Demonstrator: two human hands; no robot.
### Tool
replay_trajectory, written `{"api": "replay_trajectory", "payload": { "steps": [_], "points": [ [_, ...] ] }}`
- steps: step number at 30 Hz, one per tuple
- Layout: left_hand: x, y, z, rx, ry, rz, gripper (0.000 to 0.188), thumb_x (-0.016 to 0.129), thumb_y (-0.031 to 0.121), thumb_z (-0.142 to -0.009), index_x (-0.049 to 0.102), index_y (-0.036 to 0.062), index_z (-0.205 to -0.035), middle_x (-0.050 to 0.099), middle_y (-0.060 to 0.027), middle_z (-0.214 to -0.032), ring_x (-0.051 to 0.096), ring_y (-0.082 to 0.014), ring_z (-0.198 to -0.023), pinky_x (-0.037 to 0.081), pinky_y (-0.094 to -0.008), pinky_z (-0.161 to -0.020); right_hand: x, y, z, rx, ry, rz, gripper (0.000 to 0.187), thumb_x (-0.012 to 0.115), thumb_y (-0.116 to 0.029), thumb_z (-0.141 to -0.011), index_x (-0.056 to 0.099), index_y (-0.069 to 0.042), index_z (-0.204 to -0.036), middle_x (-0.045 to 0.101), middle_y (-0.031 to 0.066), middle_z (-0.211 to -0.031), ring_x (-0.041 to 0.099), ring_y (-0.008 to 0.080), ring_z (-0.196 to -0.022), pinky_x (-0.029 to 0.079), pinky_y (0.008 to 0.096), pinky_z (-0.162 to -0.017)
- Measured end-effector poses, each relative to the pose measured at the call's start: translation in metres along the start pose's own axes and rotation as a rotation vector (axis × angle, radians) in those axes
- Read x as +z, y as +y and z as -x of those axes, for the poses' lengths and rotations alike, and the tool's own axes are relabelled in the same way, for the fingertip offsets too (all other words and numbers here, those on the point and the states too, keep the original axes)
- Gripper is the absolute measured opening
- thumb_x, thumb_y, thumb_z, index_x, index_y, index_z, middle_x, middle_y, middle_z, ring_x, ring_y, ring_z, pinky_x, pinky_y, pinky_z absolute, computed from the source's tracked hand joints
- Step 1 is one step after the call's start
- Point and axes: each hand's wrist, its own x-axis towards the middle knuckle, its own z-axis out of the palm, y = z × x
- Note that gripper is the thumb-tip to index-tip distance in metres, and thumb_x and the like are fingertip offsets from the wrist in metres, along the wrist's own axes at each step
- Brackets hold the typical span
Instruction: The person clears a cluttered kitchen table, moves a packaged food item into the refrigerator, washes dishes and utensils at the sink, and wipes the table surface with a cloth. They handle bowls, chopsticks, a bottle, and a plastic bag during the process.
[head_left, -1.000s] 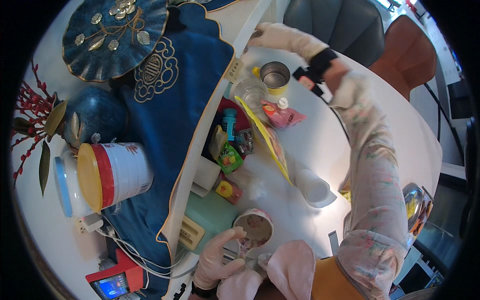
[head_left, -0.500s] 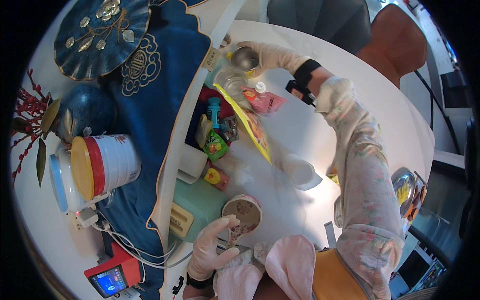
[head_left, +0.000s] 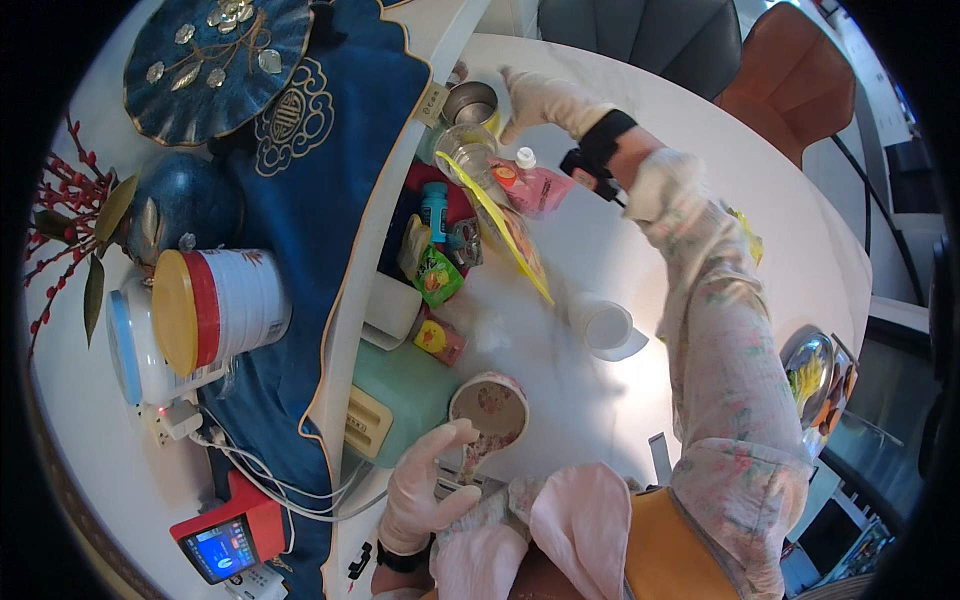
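Observation:
My gloved right hand [head_left: 552, 102] is at the far side of the white table, fingers spread and holding nothing. Just to its left stands a round metal tin [head_left: 470, 104] with a yellow outside, apart from the fingers. A clear plastic jar [head_left: 466, 143] and a pink spouted pouch [head_left: 534, 188] are nearer to me. My gloved left hand [head_left: 418, 498] is low at the near edge, thumb and fingers apart. Its fingertips are close to the handle of a floral mug [head_left: 490, 410]; whether they touch it I cannot tell.
A yellow-edged bag [head_left: 505, 240], a teal bottle [head_left: 433, 212] and a green snack packet [head_left: 437, 276] lie along the left. White paper cups [head_left: 602, 322] rest mid-table. A mint-green box [head_left: 405, 390] sits left of the mug. A raised shelf with a blue cloth [head_left: 290, 240] borders the table.
My right hand has let go of the metal tin and drawn back to the right, fingers opening. The tin now stands with its open top showing. My left hand stays by the mug.

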Motion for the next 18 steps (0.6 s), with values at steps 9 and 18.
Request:
{"api": "replay_trajectory", "payload": {
  "steps": [9,18],
  "points": [
    [0.001,-0.001,0.007,0.021,0.017,-0.042,0.071,0.074,0.004,-0.072,0.042,0.0002,-0.135,0.054,-0.0187,-0.129,0.056,-0.0269,-0.114,0.041,-0.0391,-0.100,0.025,-0.012,0.004,-0.081,-0.295,0.098,0.016,0.068,-0.015,-0.067,0.072,-0.003,-0.077,0.068,0.0188,-0.074,0.068,0.0326,-0.072,0.053,0.0407,-0.060],
    [0.011,0.010,0.005,-0.021,0.066,-0.150,0.062,0.066,-0.001,-0.077,0.043,-0.0013,-0.134,0.057,-0.0176,-0.125,0.058,-0.0258,-0.111,0.044,-0.0364,-0.097,0.044,-0.019,0.005,-0.149,-0.031,0.024,0.020,0.068,-0.018,-0.069,0.070,-0.003,-0.083,0.068,0.0174,-0.077,0.067,0.0324,-0.077,0.052,0.0417,-0.067]
  ]
}}
